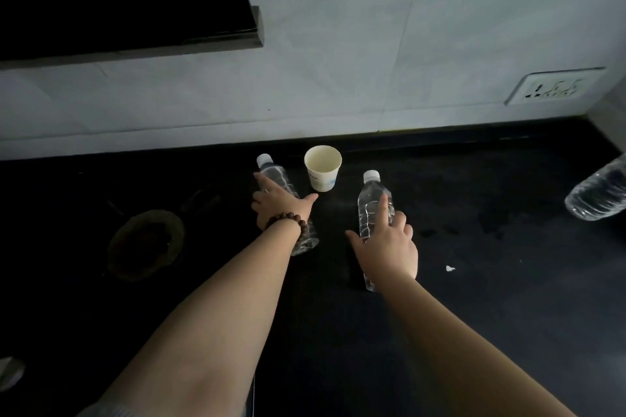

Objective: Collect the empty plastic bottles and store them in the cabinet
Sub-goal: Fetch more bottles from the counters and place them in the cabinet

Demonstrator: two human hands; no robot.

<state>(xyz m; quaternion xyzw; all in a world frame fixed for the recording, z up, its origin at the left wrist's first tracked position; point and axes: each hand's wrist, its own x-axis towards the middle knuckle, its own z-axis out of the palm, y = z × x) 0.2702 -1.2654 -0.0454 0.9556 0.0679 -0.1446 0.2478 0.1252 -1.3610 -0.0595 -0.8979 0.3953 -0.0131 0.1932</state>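
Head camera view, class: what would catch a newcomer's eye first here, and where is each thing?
Two bare arms reach over the dark counter: the left hand is on one clear plastic bottle, the right hand on another. Between them, near the pale wall, stands a white paper cup. A third bottle leans in at the right edge.

Clear ribbed plastic bottles (372,210) with white caps (371,174), cream paper cup (322,168) with faint blue print, black desk (474,298), pale grey tiled wall (338,61), brown beaded bracelet (291,220), white socket plate (555,86)
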